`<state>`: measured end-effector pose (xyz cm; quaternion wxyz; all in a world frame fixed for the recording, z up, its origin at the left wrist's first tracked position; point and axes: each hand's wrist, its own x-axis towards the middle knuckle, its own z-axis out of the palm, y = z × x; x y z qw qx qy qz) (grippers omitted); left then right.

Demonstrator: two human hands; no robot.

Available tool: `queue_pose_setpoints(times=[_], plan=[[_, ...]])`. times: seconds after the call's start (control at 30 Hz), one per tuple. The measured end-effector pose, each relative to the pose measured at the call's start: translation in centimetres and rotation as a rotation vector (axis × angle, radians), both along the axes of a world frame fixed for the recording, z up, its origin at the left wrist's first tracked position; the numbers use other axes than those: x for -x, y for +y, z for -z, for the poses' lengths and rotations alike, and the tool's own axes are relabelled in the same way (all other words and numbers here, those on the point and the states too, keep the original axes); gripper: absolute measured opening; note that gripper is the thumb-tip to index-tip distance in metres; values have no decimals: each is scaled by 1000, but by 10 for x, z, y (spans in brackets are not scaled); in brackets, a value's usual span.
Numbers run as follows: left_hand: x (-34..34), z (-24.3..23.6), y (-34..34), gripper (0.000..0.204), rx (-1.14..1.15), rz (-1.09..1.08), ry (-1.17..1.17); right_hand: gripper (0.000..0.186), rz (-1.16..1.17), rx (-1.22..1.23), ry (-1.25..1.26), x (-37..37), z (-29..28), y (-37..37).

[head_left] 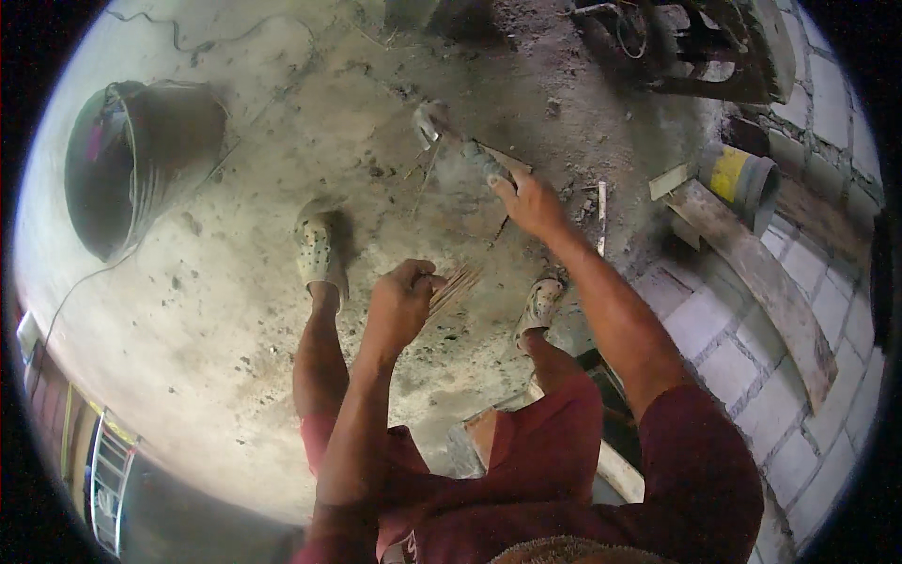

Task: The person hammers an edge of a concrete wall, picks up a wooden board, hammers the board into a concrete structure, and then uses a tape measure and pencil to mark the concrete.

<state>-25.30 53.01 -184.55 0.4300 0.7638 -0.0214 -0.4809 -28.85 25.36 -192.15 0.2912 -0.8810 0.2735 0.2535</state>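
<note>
Thin sticks (pixel 457 288): pinched by left hand (pixel 402 293); likely light, brittle, best held bunched | Blurred tool (pixel 460 148): clasped by right hand (pixel 533 202); probably head-heavy, best gripped rearward.

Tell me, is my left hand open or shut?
Shut: your left hand is curled around thin sticks, which jut out from its right side.
</note>
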Motion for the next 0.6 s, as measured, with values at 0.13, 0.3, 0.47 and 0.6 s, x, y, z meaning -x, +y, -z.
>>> queue_pose_setpoints(times=[0.13, 0.3, 0.47, 0.6], plan=[[-15, -8, 5, 24, 89, 37, 130, 58, -231, 26, -81, -63, 9, 4], [-26, -11, -3, 22, 77, 74, 243, 68, -304, 255, 27, -117, 68, -38], [-18, -4, -16, 22, 101, 128, 224, 69, -13, 291, 150, -126, 113, -114], [-22, -2, -17, 22, 7, 151, 242, 62, -218, 284, 54, -101, 80, -59]])
